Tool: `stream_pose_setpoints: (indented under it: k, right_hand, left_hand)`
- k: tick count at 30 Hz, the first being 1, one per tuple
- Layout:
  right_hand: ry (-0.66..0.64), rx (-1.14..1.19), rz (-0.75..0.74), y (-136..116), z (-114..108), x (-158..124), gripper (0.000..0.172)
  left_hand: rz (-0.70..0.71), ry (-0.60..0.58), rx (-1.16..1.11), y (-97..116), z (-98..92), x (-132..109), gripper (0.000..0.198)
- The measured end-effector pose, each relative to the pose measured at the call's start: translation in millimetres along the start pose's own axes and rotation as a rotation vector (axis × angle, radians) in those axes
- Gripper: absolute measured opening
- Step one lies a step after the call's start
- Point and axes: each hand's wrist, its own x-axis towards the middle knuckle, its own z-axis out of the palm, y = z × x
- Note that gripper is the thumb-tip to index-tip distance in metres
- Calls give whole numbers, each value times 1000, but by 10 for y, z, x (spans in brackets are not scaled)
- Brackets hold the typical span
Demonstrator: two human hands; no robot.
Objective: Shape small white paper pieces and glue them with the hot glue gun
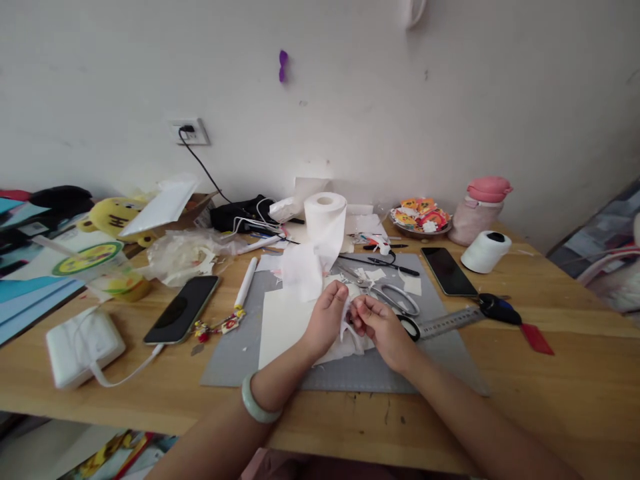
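Note:
My left hand point(327, 316) is closed on a crumpled piece of white tissue point(346, 328), whose loose end hangs down between my hands. Close by on the right, the fingers of my right hand point(383, 328) pinch together at the tissue's edge; a small dark part shows between the hands, too hidden to name. Beneath them, a cream sheet of paper point(280, 327) rests on a grey cutting mat point(230, 360). Silver scissors point(400, 297) lie just beyond my right hand, beside a metal ruler point(447, 324). A toilet paper roll point(326, 220) stands behind, its loose end trailing onto the mat.
To the left are a phone point(183, 310), a white power bank point(85, 347), a plastic cup point(120, 280) and a plastic bag point(183, 257). On the right sit another phone point(449, 271), a thread spool point(486, 252), a pink bottle point(477, 213) and a utility knife point(500, 309).

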Motion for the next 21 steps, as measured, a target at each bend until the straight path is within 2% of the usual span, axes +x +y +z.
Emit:
stream_pose_setpoints:
  k: [4, 8, 14, 21]
  right_hand:
    - [32, 118, 35, -51, -51, 19, 37]
    - [74, 114, 72, -42, -79, 37, 33]
    - [38, 39, 117, 25, 2, 5, 32]
    - [7, 61, 106, 16, -16, -25, 39]
  left_hand:
    - [30, 53, 22, -30, -19, 24, 30]
    - [70, 80, 93, -22, -33, 12, 27]
    - [66, 46, 158, 47, -13, -64, 21]
    - [37, -1, 97, 107, 7, -89, 23]
